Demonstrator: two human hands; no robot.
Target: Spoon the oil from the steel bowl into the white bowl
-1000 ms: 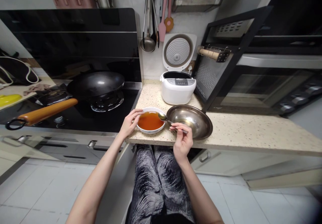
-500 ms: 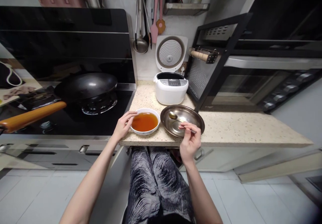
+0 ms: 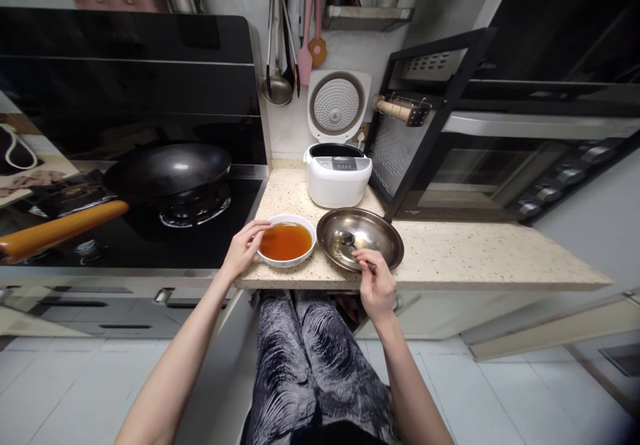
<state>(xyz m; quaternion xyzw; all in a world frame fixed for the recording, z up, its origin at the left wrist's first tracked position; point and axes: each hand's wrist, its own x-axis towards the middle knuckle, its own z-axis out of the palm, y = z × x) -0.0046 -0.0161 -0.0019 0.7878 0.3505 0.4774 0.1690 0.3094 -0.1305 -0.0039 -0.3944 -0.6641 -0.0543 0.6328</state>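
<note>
Silvery metal spoon (image 3: 347, 238), pinched between the thumb and fingers of your right hand (image 3: 379, 288), its head over or in the wide, shallow steel bowl (image 3: 376, 229); contact with the bottom, you can't tell! It should handle stiff and light, perhaps slick if wet, so grip well back. And across, your left hand (image 3: 243, 249) lays fingers on the rim of the round white bowl (image 3: 286, 263), thumb's grip unclear. With orange-brown liquid (image 3: 285, 242) inside, that one looks heavier, spillable, maybe breakable: steady its rim, level!
</note>
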